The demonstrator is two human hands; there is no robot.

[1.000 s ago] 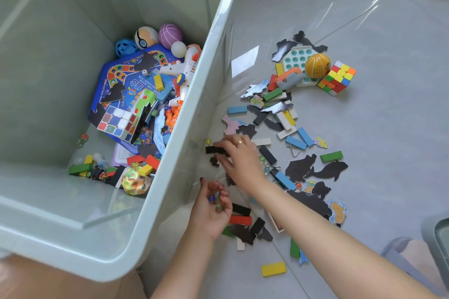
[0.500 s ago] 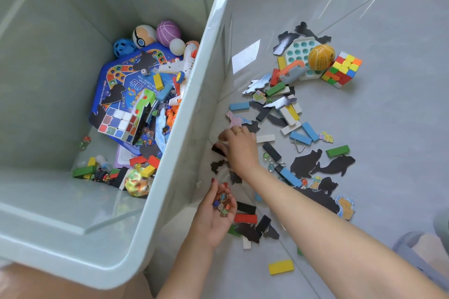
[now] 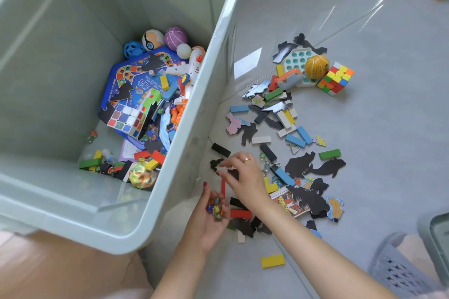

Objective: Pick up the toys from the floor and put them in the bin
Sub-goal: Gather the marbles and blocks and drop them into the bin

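Toys lie scattered over the floor (image 3: 364,177) just right of the bin (image 3: 194,153), in a band whose long axis runs from the cube (image 3: 335,77) at the far end toward the yellow block (image 3: 272,261) at the near end. Blocks within it point in mixed directions. A cluster of marbles (image 3: 215,204) is cupped in the left hand (image 3: 210,216), palm up, fingers curled loosely round them. The right hand (image 3: 245,177) is held above the floor beside the bin wall, fingertips drawn together over a black cut-out (image 3: 216,164); whether anything is pinched cannot be told. A red block (image 3: 223,187) stands on end between the two hands. More marbles (image 3: 263,160) are seen on the floor just right of the right hand, partly hidden by it. Balls, blocks and a blue board (image 3: 136,87) are piled in the far right corner of the bin. Black cut-outs under the right forearm are partly covered. A basket (image 3: 398,269) is cut off at the lower right edge.
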